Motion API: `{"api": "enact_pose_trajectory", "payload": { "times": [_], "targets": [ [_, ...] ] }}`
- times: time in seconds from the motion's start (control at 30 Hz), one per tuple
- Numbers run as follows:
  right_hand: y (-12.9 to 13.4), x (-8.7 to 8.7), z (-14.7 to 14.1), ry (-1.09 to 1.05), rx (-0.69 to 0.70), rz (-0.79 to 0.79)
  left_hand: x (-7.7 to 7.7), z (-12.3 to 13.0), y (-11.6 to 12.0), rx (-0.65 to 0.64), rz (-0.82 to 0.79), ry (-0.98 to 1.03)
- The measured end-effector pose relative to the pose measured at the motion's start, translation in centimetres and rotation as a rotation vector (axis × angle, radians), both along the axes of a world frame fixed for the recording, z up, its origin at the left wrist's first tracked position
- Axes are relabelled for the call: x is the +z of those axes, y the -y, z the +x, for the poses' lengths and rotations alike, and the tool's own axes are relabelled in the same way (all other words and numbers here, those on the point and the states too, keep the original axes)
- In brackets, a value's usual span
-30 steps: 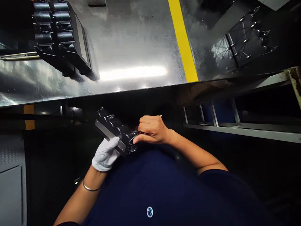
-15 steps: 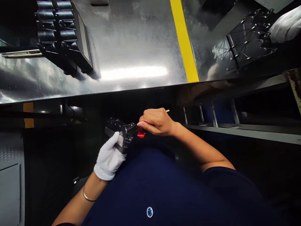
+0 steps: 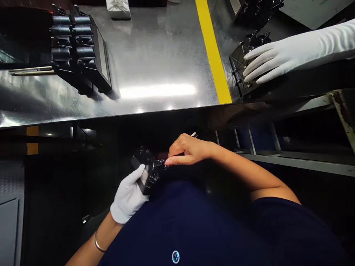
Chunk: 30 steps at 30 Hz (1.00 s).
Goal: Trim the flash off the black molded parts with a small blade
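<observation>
My left hand (image 3: 128, 197), in a white glove, is closed around a black moulded housing (image 3: 149, 175) with a pale flat strip, bosses and small lugs. Its thumb presses on the strip. The housing is held tilted, in front of my body and below the table edge. My bare right hand (image 3: 187, 150) pinches a slim tool (image 3: 194, 134), whose pale end sticks out behind the knuckles. At the thumb tip a bit of red and a small dark end show, beside a projecting lug of the housing. Fingers cover most of the tool, so its exact kind is unclear.
Two black ribbed housings (image 3: 91, 55) stand on the metal table (image 3: 155, 55), left of a yellow stripe (image 3: 212, 51). A white-wrapped block (image 3: 118, 9) lies at the back. Another person's white-gloved hand (image 3: 280, 59) touches black parts at right. A grey metal frame (image 3: 302, 162) is below.
My right hand has tilted and shifted slightly down; the red piece is now mostly hidden at its fingertips. The other person's gloved hand has reached further left over the black parts.
</observation>
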State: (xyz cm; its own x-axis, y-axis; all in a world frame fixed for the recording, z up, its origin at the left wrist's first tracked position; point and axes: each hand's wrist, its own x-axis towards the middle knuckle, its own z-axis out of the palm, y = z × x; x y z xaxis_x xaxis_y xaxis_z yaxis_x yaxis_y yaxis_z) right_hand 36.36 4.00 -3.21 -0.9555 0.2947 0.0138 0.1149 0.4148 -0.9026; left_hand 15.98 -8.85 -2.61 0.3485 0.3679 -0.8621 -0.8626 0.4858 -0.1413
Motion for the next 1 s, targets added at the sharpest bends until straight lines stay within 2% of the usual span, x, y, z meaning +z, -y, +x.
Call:
{"api": "enact_pose_trajectory", "payload": {
  "times": [0.07, 0.13, 0.17, 0.2, 0.3, 0.37, 0.47, 0.73, 0.83, 1.0],
  "targets": [
    [-0.2, -0.2, 0.3, 0.07, 0.139, -0.234, -0.1, -0.3, -0.2, 0.0, -0.012, -0.013],
    [-0.2, -0.6, 0.3, 0.111, 0.167, -0.409, -0.4, -0.8, -0.6, 0.07, 0.008, -0.078],
    [0.0, -0.8, 0.2, 0.11, 0.083, -0.455, -0.5, -1.1, -0.9, 0.118, 0.026, -0.124],
    [0.2, -1.1, 0.0, 0.093, -0.067, -0.474, -0.6, -1.4, -1.2, 0.162, 0.046, -0.17],
    [1.5, -2.2, -1.5, -0.033, -0.598, -0.457, -0.6, -1.8, -1.9, 0.228, 0.086, -0.242],
    [2.6, -2.8, -2.7, -0.116, -0.767, -0.456, -0.4, -1.6, -2.2, 0.245, 0.101, -0.246],
    [4.4, -3.2, -4.3, -0.173, -0.855, -0.513, -0.3, -1.0, -2.3, 0.262, 0.12, -0.228],
    [7.5, -2.9, -6.2, -0.167, -1.03, -0.755, -1.0, 0.1, -1.9, 0.22, 0.156, -0.161],
    [8.5, -3.2, -7.1, -0.224, -1.166, -0.735, -1.0, 0.4, -1.7, 0.22, 0.137, -0.122],
    [8.5, -3.7, -7.0, -0.273, -1.246, -0.619, -1.1, 0.0, -1.6, 0.221, 0.194, -0.059]
  ]
}}
